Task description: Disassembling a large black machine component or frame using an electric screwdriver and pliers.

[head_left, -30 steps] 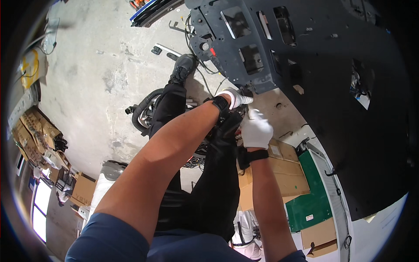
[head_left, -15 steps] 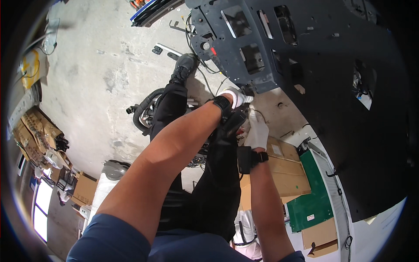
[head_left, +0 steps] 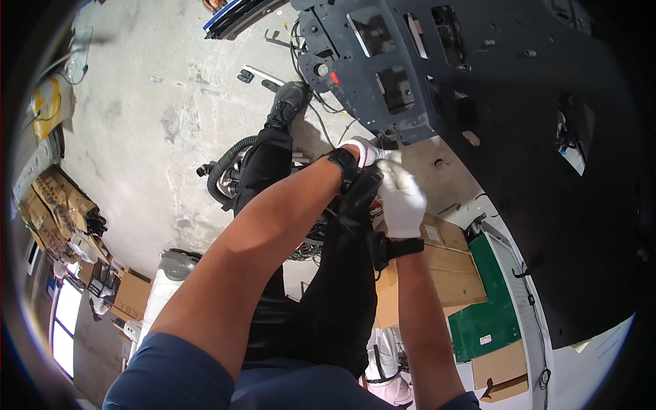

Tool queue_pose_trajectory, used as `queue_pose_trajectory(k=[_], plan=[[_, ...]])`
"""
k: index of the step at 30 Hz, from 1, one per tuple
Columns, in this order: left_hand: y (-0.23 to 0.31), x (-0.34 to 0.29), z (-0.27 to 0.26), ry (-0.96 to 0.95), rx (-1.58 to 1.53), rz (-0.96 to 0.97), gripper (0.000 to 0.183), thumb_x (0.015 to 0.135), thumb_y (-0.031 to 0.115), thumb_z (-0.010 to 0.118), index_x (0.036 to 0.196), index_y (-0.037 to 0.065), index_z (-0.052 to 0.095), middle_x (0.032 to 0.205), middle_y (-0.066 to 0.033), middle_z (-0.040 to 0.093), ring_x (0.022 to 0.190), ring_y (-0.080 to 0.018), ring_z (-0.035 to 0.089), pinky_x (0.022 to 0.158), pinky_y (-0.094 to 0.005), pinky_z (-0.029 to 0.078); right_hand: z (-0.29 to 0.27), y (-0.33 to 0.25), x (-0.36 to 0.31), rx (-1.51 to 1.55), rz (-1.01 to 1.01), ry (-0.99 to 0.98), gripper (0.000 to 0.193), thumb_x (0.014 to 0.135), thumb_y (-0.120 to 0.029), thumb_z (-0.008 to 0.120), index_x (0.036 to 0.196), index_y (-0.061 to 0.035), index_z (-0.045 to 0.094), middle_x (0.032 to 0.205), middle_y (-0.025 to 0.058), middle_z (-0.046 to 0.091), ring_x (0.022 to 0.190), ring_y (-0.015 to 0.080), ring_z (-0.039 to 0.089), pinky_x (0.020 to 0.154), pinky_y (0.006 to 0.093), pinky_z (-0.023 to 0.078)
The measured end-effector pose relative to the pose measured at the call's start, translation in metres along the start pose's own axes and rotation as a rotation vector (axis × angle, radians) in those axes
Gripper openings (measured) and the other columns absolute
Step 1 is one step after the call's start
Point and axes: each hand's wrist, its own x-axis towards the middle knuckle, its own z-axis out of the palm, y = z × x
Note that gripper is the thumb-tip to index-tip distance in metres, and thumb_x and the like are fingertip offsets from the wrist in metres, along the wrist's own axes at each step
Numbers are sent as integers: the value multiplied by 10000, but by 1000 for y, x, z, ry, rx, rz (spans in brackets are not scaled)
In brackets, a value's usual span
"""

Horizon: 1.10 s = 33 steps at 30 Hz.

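Note:
My left hand [head_left: 369,152], in a white glove, is bent with its fingers curled at the lower corner of a large dark metal frame [head_left: 410,130]. Against its fingertips, my right hand [head_left: 403,201], gloved in white too, has its fingers bent together and is slightly blurred. Both look closed on something small, which the gloves hide. A dark part [head_left: 387,140] of the frame sits just above the left fingers. Thin black cables [head_left: 321,123] hang from the frame near the left hand. Black straps with boxes are on both wrists.
Below the right hand stand cardboard boxes [head_left: 451,273] beside a green panel [head_left: 485,301]. A ribbed black hose [head_left: 222,174] lies left of my legs. A metal bar [head_left: 263,75] rests on the concrete floor [head_left: 150,123] near my shoe. More boxes [head_left: 51,212] are at far left.
My right hand has turned at the wrist, its back now showing more, and its fingers have curled in to the left hand. The left hand has shifted only slightly.

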Motion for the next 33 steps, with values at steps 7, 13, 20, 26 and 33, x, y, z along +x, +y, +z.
queue_pose_trajectory(k=[7, 13, 20, 26, 33], plan=[[-44, 60, 3, 245, 271, 96, 717, 754, 648, 497, 1201, 87, 521, 1174, -166, 549, 1079, -322, 527, 865, -399, 413, 0, -20, -1, 319, 588, -518, 479, 870, -421, 505, 615, -17, 526, 463, 55, 432, 399, 155, 454, 423, 293, 362], [-48, 54, -6, 154, 238, 151, 613, 807, 557, 492, 1180, 70, 529, 1143, -179, 559, 1059, -324, 534, 859, -389, 418, 13, 3, -3, -288, -179, -224, 234, 815, -293, 550, 668, -112, 544, 550, 35, 527, 482, 158, 535, 436, 295, 403], [-26, 3, -1, 218, -144, 61, 602, 701, 527, 684, 964, -14, 646, 859, -117, 654, 733, -193, 618, 675, -306, 491, -5, -5, 2, -972, -425, -274, 66, 693, -183, 565, 746, -159, 533, 592, 3, 493, 528, 159, 562, 462, 288, 443], [-13, -4, -14, 172, 130, 22, 606, 701, 578, 647, 998, 50, 650, 919, -117, 651, 806, -217, 614, 733, -316, 460, -8, -19, 3, -153, 188, -88, 338, 818, -414, 593, 801, -76, 594, 554, 32, 561, 478, 123, 529, 442, 263, 408], [-17, -6, -20, 159, 365, 45, 582, 779, 584, 520, 1081, 93, 599, 1007, -135, 626, 924, -299, 578, 805, -343, 427, -16, -17, 2, 716, 1251, -389, 349, 900, -390, 481, 731, -87, 521, 488, -30, 392, 386, 56, 371, 339, 200, 256]])
